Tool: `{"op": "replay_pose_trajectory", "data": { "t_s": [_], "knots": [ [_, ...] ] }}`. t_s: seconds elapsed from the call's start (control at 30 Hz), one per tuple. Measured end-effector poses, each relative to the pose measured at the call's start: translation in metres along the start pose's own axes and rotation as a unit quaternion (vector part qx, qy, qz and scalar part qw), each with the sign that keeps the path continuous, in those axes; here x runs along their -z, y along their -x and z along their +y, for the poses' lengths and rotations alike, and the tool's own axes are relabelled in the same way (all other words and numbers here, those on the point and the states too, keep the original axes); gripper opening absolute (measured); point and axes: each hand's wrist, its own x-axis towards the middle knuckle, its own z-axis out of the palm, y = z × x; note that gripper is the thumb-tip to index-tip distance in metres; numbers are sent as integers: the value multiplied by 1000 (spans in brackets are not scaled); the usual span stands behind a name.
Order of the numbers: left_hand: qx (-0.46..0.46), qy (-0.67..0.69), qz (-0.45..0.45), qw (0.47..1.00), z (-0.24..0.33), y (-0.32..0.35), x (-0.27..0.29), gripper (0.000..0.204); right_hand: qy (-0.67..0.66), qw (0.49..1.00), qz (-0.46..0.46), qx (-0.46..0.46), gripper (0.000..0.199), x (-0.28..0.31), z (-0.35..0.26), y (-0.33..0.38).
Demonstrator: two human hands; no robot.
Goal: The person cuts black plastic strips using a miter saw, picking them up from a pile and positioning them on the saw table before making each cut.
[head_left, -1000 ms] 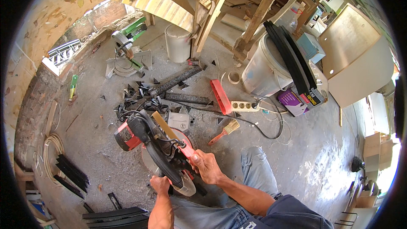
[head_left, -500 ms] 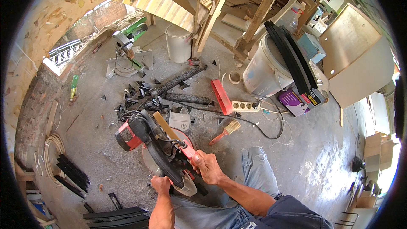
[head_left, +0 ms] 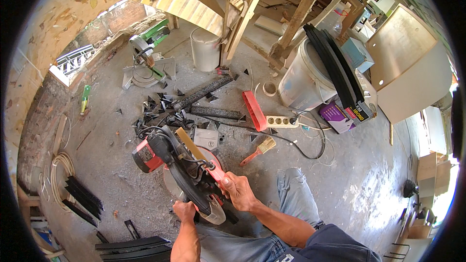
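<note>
Comparing with a second ago, almost nothing is changed: the red saw (head_left: pixel 182 167) on the floor is still kept low, its handle gripped closed by the right hand (head_left: pixel 238 191). The left hand (head_left: pixel 184 211) is pressed at the saw's base, its fingers closed there. A wooden strip (head_left: pixel 190 144) is lying under the blade, so the cut is judged as still going on.

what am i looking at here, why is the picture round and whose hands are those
The picture comes from a wide fisheye camera worn on a person's head, looking down, so straight edges bend. The two bare hands are that person's own. The right hand grips the red handle of a mitre saw standing on the concrete floor. The left hand rests low at the saw's base. Around it lie black offcuts, a brush, a power strip, a white bucket and a second, green saw.
</note>
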Motion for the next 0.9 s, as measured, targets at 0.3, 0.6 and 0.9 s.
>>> {"op": "replay_pose_trajectory", "data": {
  "t_s": [0.3,0.6,0.9],
  "knots": [
    [-32,-31,2,999,-6,2,0,22,-14,1000,11,2,56,-3,1,0],
    [-36,-11,6,999,-1,4,3,26,-17,1000,11,5,55,-2,5,2],
    [16,25,-7,1000,-25,-9,-19,40,-17,1000,2,15,60,-1,8,3]
  ]
}}
